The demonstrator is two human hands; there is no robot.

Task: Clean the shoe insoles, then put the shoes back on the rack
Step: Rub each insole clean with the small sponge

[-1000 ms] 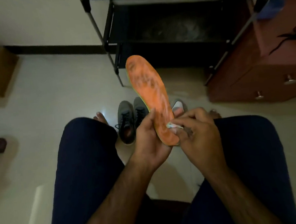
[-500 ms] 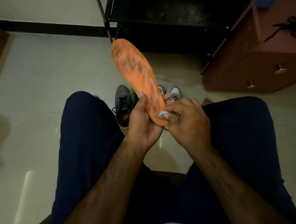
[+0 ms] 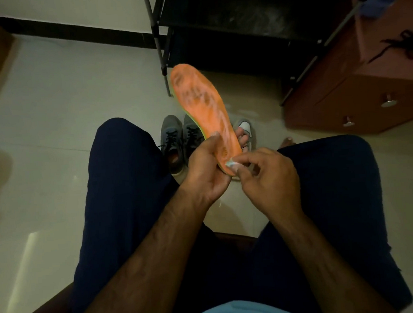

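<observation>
Orange insole (image 3: 201,110) stands tilted at frame centre, its heel gripped in my left hand (image 3: 205,171), thumb pressed on its face. My right hand (image 3: 266,176) pinches a small white wipe (image 3: 231,164) against the heel edge; most of the wipe is hidden under my fingertips. Grey shoes (image 3: 181,143) on the floor sit partly hidden behind the insole. Upper frame cuts off the black rack (image 3: 227,15).
</observation>
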